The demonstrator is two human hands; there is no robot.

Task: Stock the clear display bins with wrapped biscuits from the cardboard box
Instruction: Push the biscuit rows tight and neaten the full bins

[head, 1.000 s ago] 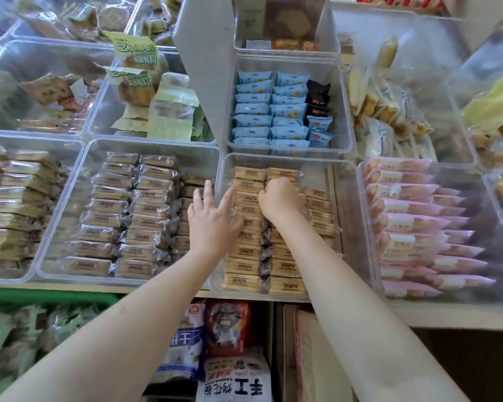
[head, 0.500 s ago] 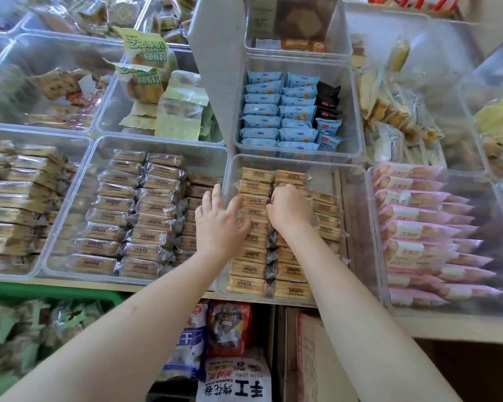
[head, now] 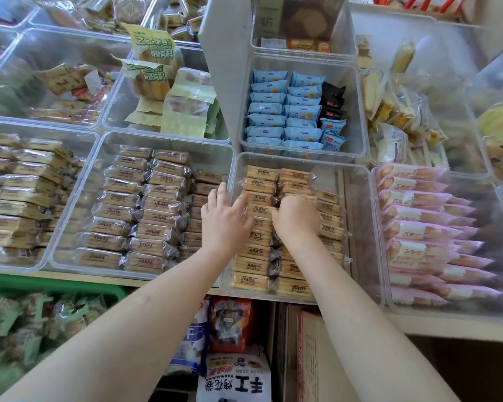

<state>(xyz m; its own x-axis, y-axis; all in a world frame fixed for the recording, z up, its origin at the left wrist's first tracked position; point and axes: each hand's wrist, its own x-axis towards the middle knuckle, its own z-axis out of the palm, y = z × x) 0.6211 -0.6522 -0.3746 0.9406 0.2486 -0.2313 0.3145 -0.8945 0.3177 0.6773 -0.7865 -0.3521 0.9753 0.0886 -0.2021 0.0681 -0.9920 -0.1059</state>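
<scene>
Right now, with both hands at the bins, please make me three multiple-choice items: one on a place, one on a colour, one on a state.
1. The bin of blue-wrapped packets sits where from the bin the hands work in?
A behind it
B left of it
C below it

2. The wrappers in the bin right of the hands are:
A green
B pink
C black

3. The left hand has its fingers:
A in a fist
B round a bottle
C stretched out

Key: A, it lies farther back; B, pink film shows; C, the fingers lie straight over the rim.
</scene>
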